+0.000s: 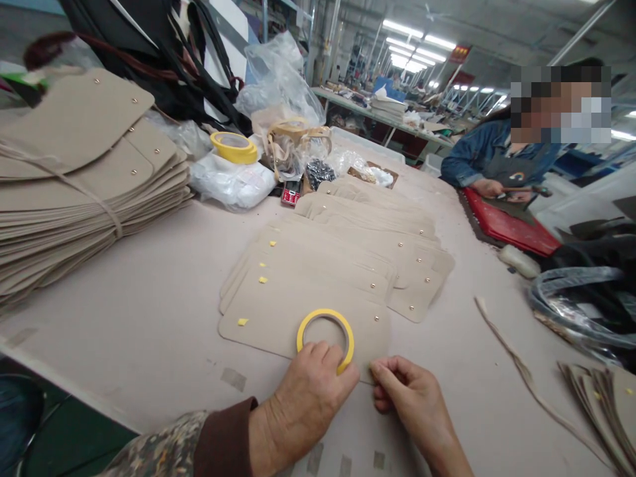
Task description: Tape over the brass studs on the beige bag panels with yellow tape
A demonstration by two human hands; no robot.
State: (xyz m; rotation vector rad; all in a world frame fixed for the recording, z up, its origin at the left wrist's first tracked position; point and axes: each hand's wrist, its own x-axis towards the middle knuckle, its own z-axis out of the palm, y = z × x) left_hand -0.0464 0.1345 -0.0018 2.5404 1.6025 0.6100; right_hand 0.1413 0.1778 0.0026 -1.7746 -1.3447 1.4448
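The yellow tape roll (325, 338) lies flat on the nearest beige panel (278, 318), close to the near edge of the tabletop (149, 318). The left hand (308, 397) covers the roll at its 6 o'clock side; its grip is pinching the ring, with the fingers curled over the rim. The right hand (410, 397) rests at 4 o'clock from the roll, just beside the left hand. Its grip is pressed together, thumb against fingertips at the corner of the same panel; whether a bit of tape is between them I cannot tell.

This panel is the front one of a row of overlapping beige panels (358, 245) that runs away toward 1 o'clock. The panels carry small metal studs, and the nearer ones have small yellow tape pieces (242, 322) on their left side.

At 10 o'clock from the roll, well apart, stands a tied stack of beige pieces (79, 179). At 11 o'clock, farther back, a second yellow tape roll (233, 147) sits on white plastic bags (231, 182). At 3 o'clock a thin beige strip (517, 368) lies on the tabletop, and another pile of beige pieces (603, 397) is at the right edge.

At 2 o'clock, far across, another person in a blue sleeve (472, 159) works over a red mat (507, 225).
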